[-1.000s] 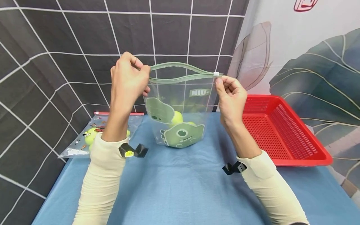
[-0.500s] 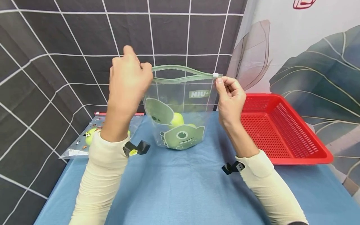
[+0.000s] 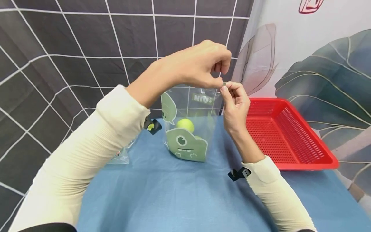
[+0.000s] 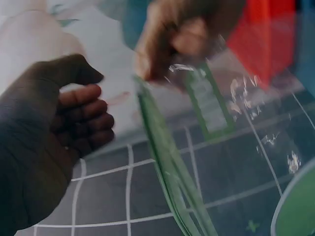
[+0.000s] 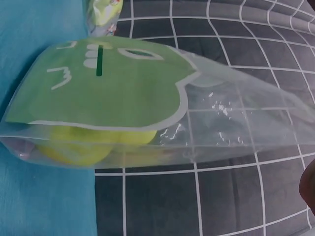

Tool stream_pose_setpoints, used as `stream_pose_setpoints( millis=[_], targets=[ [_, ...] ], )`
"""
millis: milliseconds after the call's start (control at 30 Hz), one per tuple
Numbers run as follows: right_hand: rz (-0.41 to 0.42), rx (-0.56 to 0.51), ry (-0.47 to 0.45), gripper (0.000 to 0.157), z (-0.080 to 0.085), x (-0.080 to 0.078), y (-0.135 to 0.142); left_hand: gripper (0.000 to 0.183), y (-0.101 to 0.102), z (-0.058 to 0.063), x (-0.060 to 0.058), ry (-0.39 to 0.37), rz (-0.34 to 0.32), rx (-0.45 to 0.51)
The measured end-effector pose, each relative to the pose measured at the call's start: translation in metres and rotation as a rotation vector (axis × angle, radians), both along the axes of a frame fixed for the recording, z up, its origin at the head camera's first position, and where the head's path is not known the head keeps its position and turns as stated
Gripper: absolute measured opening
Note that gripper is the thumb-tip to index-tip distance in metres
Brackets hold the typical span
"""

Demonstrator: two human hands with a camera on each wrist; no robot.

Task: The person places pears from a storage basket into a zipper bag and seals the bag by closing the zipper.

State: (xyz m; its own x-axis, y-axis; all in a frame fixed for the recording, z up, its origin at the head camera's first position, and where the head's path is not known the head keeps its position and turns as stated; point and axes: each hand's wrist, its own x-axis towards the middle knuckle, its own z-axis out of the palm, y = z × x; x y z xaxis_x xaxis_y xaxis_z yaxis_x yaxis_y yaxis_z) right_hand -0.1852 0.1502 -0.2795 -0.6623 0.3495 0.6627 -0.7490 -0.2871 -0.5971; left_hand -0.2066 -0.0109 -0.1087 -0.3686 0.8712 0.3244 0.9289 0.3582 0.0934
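Note:
A clear slider bag (image 3: 188, 109) with green monster prints stands upright on the table, its zip edge mostly hidden behind my left hand in the head view. Through its wall a yellow-green ball (image 3: 185, 125) shows, with more yellow-green (image 5: 78, 147) low in the bag in the right wrist view. My right hand (image 3: 236, 106) pinches the bag's upper right corner between thumb and fingers. Close to that corner, my left hand (image 3: 200, 66) hangs over the top with fingers loosely bent. A gap separates it from the green zip strip (image 4: 165, 147) in the left wrist view.
A red perforated basket (image 3: 313, 141) stands on the blue-clothed table (image 3: 162, 193) to the right. Behind my left forearm lies another clear bag (image 3: 120, 156), mostly covered. A dark gridded cloth (image 3: 87, 35) hangs close behind.
My left hand has left the bag's upper left end and swung right, beside my right hand. The bag's left side has turned and drawn inward. My right hand keeps its pinch.

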Motion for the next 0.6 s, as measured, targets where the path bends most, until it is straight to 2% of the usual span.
stream_pose_setpoints(
  millis=[133, 333, 433, 600],
  targets=[
    [0.060, 0.016, 0.045, 0.026, -0.004, 0.002, -0.001, 0.008, 0.006, -0.001, -0.013, -0.025, -0.008, -0.088],
    [0.095, -0.005, 0.062, 0.031, -0.006, 0.003, -0.003, 0.009, 0.008, -0.004, -0.017, -0.057, -0.033, -0.158],
    [0.082, -0.002, 0.065, 0.031, -0.007, 0.002, -0.003, 0.012, 0.010, -0.005, -0.017, -0.047, -0.045, -0.165],
    [0.029, 0.017, 0.080, 0.026, -0.007, 0.003, -0.003, 0.014, 0.015, -0.009, -0.016, 0.012, -0.079, -0.183]
  ],
)
